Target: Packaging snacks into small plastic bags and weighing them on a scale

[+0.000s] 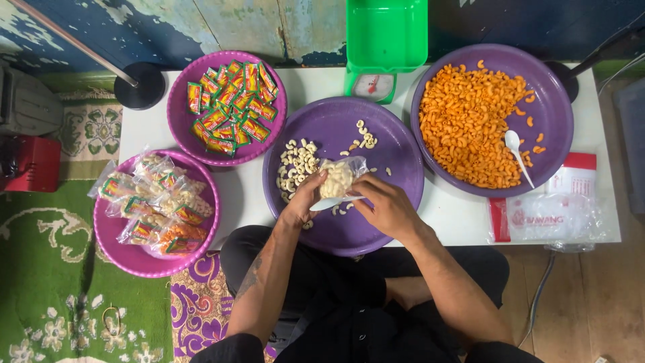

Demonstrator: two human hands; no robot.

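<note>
Your left hand point(304, 200) and right hand point(386, 205) meet over the near edge of the white tabletop point(463, 215), fingers clamped on a clear bag of pale macaroni point(338, 179) above the middle purple tray point(396, 168). The purple bowl of orange macaroni point(557, 101) sits at the far right corner, the green scale point(385, 40) on the far edge. A green patterned carpet point(40, 269) covers the floor to the left; a peeling blue wall point(201, 27) stands behind.

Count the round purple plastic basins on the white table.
4: sachet-filled basin rear left, basin of packed bags front left, centre basin under both hands, basin of orange macaroni right. None appears hidden.
</note>
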